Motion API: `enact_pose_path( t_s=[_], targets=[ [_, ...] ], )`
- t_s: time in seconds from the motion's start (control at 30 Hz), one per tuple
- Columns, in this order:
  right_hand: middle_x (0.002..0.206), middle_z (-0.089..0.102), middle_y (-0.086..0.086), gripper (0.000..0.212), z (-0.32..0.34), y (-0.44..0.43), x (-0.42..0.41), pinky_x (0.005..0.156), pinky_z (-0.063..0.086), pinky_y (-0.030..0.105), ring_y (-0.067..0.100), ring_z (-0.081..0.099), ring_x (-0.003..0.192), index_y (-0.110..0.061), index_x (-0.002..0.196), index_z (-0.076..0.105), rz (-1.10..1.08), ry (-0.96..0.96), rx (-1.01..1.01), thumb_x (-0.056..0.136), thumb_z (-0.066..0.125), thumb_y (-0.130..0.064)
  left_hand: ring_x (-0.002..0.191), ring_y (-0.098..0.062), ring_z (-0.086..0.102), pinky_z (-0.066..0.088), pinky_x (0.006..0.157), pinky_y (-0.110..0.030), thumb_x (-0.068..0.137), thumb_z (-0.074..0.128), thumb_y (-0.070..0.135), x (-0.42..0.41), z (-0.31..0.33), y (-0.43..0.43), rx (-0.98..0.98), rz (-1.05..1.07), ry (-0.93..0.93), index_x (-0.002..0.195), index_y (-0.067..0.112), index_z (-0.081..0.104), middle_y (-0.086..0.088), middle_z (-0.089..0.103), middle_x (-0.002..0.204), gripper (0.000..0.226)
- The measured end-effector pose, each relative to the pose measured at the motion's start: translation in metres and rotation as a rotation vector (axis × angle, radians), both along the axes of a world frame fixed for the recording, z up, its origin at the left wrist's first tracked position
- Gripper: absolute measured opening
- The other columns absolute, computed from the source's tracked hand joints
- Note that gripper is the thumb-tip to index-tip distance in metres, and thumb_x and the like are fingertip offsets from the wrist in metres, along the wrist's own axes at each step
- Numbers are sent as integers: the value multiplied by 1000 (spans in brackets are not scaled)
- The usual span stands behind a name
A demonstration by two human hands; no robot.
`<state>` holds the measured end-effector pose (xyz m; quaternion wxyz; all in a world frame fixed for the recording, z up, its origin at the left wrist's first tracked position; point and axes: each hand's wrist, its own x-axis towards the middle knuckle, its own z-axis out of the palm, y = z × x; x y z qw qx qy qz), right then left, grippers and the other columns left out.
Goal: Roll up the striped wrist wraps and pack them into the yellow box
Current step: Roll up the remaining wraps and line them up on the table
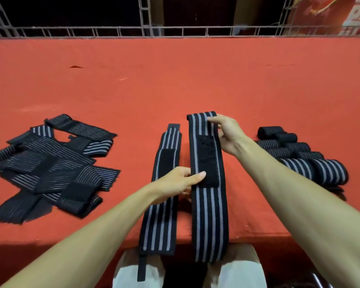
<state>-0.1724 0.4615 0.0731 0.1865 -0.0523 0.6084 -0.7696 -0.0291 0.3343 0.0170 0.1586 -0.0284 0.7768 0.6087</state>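
Red cloth (175, 80) fills my head view. My left hand (179, 181) reaches forward, thumb on top, pinching the left edge of the striped wrap (210, 215) beside its black velcro patch (206, 154). My right hand (229, 134), arm stretched further, pinches its far end. It lies unrolled at centre, near end overhanging the table edge, just beside a second wrap (162, 221).

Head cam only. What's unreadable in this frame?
- Yellow box: nowhere in the head view.
- Left hand: only the thumb shows on top of the held wrap; the wrap hides the fingers beneath.
- Right hand: it pinches the wrap's far end, and the hand hides the underside of that pinch.
- Rolled wraps: partly covered by the right forearm; count unclear.
- Loose pile: wraps overlap; count unclear.
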Motion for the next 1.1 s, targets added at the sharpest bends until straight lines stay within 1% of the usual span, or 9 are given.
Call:
enact_pose_path(
  t_s=[0.1,0.23,0.3,0.4,0.57,0.67,0.8,0.97,1.1],
  targets=[
    [78,72,5,12,-17,-11,-20,72,58,33,18,68,70,-8,91,69,-34,-57,-52,87,71,-19,60,-7,56,45,56,-21,93,63,27,-18,-17,-7,8,66,63,108,11,64,-2,68,82,21],
    [91,73,9,23,-41,-29,-47,62,57,29,18,70,71,-10,108,68,-114,-14,38,86,65,-2,79,-13,70,52,67,-25,93,63,21,-39,-40,-20,-84,97,100,111,15,60,-3,75,94,19],
    [95,72,10,35,-56,-36,-59,67,59,34,21,69,73,-15,108,66,-131,-5,100,84,57,8,72,-10,64,49,68,-21,95,60,29,-48,-48,-28,-271,89,142,95,14,58,3,69,82,14],
    [98,71,11,32,-78,-44,-75,73,58,35,22,68,77,-15,108,65,-152,-4,190,85,56,6,54,-13,47,40,56,-28,99,49,40,-56,-55,-29,-479,131,190,71,14,40,3,47,64,39],
    [91,71,4,17,-103,-53,-92,63,57,28,13,68,71,-12,110,63,-237,9,199,94,60,-8,49,-14,60,53,66,-39,95,55,42,-69,-60,-27,-528,172,227,69,13,41,-3,60,52,41],
    [91,69,2,20,-110,-59,-98,63,57,26,11,66,71,-12,113,61,-238,21,258,95,57,-5,52,-10,61,51,68,-30,94,59,41,-76,-60,-28,-530,236,218,79,15,51,-5,64,52,31],
    [103,68,4,22,-113,-59,-99,85,57,38,20,68,90,-8,113,62,-150,56,488,92,58,-6,62,-6,62,51,76,-26,91,62,41,-76,-60,-26,-535,308,198,117,14,58,3,63,60,37],
    [114,63,3,43,-99,-35,-73,93,51,37,24,62,107,-11,128,58,-95,224,810,85,63,-10,46,0,54,44,62,-20,93,63,24,-47,-50,-38,-413,276,242,111,20,60,7,61,64,19],
    [82,72,18,3,-94,-4,-37,82,57,45,26,63,67,-8,85,66,-6,205,925,83,67,-10,63,-1,53,41,64,-18,90,62,12,-14,-48,-68,-589,364,277,94,22,62,6,58,74,11]
  ],
)
